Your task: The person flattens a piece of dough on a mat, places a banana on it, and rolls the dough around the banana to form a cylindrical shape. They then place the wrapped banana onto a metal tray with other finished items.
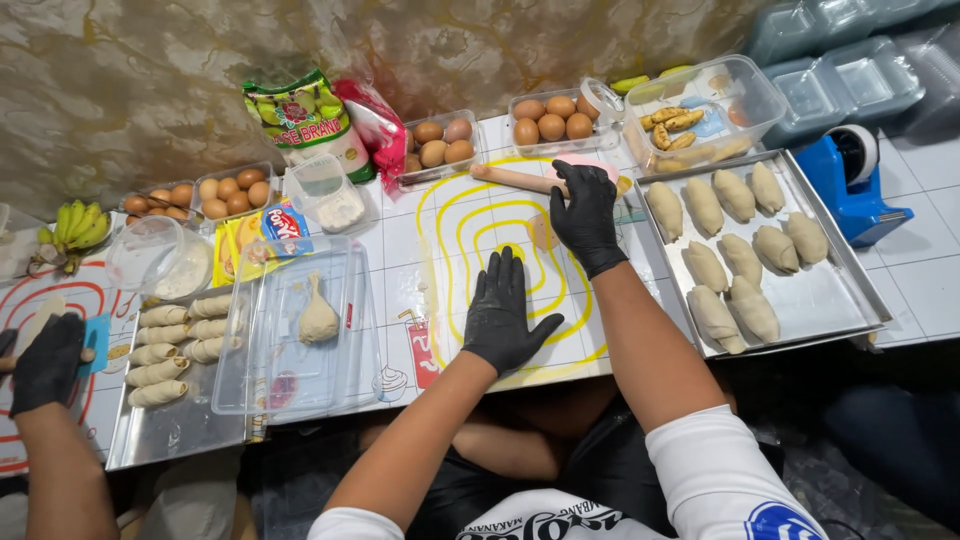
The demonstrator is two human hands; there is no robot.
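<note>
Rolling pin (515, 179) lay upper centre on the counter (440, 250), right hand (586, 215) open-fingered over its end, left hand (503, 315) flat, empty; a nudge could probably roll it toward the eggs (552, 126).

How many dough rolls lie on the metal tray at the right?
10 on the right tray: three in the back row, four across the middle, three nearest the front edge. All lie in full view; none seems hidden.

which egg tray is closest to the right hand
The clear tray of brown eggs at the top centre, just behind the rolling pin. It sits nearest the right hand; the other egg trays lie further left.
</note>
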